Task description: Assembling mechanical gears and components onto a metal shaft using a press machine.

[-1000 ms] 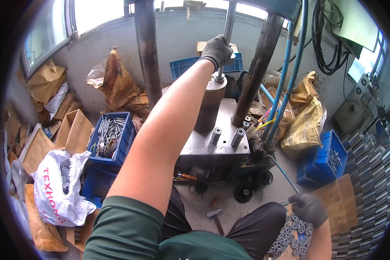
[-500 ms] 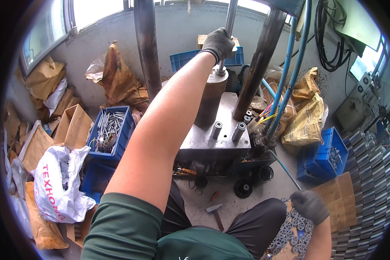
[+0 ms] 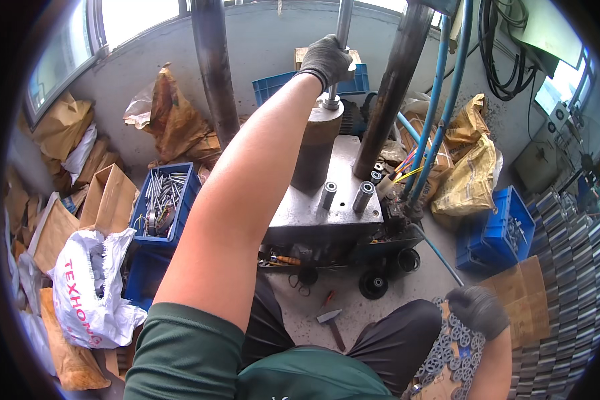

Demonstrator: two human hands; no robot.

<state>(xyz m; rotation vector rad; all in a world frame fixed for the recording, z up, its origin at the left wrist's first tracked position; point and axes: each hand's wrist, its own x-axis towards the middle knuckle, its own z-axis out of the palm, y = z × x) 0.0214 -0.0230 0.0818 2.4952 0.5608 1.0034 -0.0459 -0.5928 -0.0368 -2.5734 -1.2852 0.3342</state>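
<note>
Upright steel rod (image 3: pixel 344 25) in grip of left fingers (image 3: pixel 342 59), lever end (image 3: pixel 455 278) in grip of right fingers (image 3: pixel 457 301)

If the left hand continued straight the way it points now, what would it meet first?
Probably the shiny, straight metal rod beside the grey-gloved left hand; they may already touch, depth being unclear.

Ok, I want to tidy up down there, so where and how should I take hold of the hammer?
I'd grip the hammer by the middle of its handle, coming from above on the person's near side. It lies on the floor with the slim handle pointing toward the person and its head away.
</note>
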